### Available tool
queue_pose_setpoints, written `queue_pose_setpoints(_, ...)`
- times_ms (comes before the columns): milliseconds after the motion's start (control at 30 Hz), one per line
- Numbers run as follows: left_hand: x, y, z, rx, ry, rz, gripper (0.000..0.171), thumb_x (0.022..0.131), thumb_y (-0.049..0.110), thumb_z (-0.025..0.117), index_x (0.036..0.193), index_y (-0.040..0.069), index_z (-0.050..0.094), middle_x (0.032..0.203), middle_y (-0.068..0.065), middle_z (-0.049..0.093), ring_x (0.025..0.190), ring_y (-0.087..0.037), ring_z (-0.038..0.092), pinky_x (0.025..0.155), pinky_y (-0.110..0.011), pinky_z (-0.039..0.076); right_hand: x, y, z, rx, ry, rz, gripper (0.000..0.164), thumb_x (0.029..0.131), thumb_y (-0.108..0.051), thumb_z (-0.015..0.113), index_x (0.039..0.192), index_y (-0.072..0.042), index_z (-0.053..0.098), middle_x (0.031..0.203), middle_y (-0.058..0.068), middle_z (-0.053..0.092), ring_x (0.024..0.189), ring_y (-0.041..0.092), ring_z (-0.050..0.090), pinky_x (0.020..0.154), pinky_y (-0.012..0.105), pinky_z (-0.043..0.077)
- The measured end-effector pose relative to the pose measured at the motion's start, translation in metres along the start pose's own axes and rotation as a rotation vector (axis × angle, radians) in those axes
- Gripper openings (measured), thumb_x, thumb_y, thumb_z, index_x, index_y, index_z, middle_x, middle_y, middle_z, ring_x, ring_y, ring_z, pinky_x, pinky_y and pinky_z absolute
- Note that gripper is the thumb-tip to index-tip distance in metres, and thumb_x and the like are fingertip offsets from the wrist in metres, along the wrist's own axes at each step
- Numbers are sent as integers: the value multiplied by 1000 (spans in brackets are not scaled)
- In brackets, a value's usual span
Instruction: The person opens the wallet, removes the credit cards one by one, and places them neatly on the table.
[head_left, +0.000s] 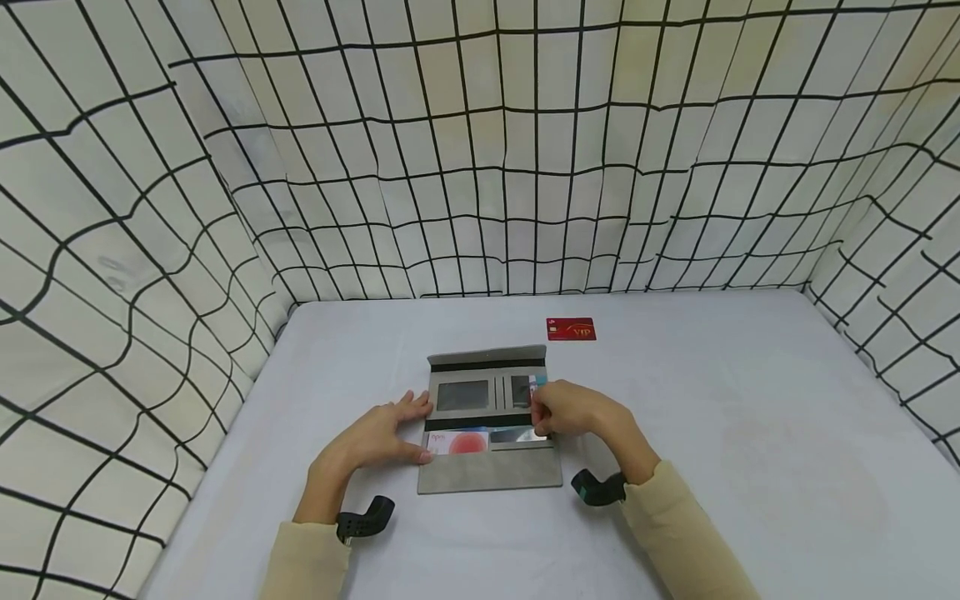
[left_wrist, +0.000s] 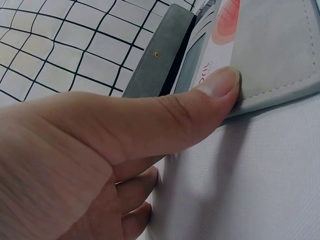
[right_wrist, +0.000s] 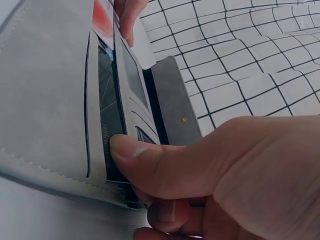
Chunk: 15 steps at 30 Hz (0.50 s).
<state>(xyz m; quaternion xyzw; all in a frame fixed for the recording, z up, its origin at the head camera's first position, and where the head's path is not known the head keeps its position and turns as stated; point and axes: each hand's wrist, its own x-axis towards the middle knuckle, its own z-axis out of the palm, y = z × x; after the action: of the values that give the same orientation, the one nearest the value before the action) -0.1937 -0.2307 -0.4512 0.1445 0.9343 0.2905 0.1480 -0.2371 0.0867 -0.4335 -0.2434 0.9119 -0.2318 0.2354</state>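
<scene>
A grey wallet lies unfolded on the white table, its far flap raised. My left hand rests at its left edge, thumb pressing the near corner and fingers spread along the side. A white card with a pink-red circle sits in the near left slot. At the near right slot my right hand pinches a dark card between thumb and curled fingers; the card lies partly along the slot's opening. Its far end and the fingertips behind it are hidden.
A red VIP card lies on the table beyond the wallet, to the right. Black netting over white walls borders the table at the back and sides. A black wrist device sits on the left wrist, with another on the right.
</scene>
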Motion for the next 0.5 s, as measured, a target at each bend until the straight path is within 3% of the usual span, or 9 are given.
queue_pose_setpoints(500,-1,3,0,-12,0,-3,82,75,29,86,146,7,51,158,-10,42,153,-41,24,120,-68,20,2,5,2,13,13,-14,15,91,-9,72,79,-13,63,74,0,56,71,14,51,62,25,42)
